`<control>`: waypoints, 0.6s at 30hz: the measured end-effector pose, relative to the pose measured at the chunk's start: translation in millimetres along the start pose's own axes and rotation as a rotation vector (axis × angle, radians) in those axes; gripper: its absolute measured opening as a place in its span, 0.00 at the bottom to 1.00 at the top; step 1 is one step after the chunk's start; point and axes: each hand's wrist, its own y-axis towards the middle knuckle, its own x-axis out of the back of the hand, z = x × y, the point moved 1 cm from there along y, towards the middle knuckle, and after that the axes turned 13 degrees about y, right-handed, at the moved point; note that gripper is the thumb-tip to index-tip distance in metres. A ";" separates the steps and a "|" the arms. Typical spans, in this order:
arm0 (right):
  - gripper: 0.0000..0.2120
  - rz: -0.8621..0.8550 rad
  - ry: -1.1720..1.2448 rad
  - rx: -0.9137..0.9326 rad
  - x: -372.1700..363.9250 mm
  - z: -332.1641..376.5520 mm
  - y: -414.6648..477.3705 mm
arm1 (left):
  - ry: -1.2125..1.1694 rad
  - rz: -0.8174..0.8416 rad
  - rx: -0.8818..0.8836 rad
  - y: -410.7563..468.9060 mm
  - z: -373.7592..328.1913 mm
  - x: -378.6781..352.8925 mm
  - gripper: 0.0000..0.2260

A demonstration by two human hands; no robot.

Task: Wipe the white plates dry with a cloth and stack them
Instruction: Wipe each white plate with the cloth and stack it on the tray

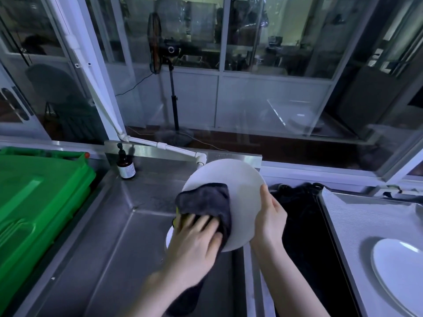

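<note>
I hold the white plate [231,186] tilted up on edge over the stainless steel sink [142,236]. My right hand [270,218] has its grip clamped on the plate's right rim, thumb lying along the edge. My left hand [196,241] presses a dark grey cloth [206,200] flat against the plate's face, fingers spread over it; that grip is closed on the cloth, whose loose end hangs down under my wrist. The left hand is motion-blurred. A sliver of yellow shows at the cloth's left edge; I cannot tell what it is. A second white plate [398,271] lies flat on the counter [357,216] to my right, well apart from the one in hand. Left of the sink: a green bin [34,202]. On the sink's back ledge, an amber pump bottle [125,165], upright.
</note>
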 end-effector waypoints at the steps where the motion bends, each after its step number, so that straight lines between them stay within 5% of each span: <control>1: 0.23 0.023 -0.011 -0.001 -0.6 -4.1 -1.2 | -0.033 -0.021 -0.034 -0.7 -8.2 -1.0 0.11; 5: 0.20 0.095 0.038 -0.079 -1.0 -22.0 -14.9 | -0.055 -0.015 -0.076 29.3 -14.4 -3.9 0.17; 10: 0.19 0.071 0.010 -0.086 4.5 -17.4 -17.1 | 0.041 0.077 0.128 51.8 14.2 -3.9 0.27; 15: 0.24 -0.010 0.065 -0.058 7.8 3.0 -0.5 | 0.005 -0.087 0.039 7.6 1.1 2.1 0.12; 18: 0.20 0.053 0.047 -0.059 6.7 -4.9 -5.5 | -0.074 -0.071 -0.073 -5.8 -25.7 3.5 0.11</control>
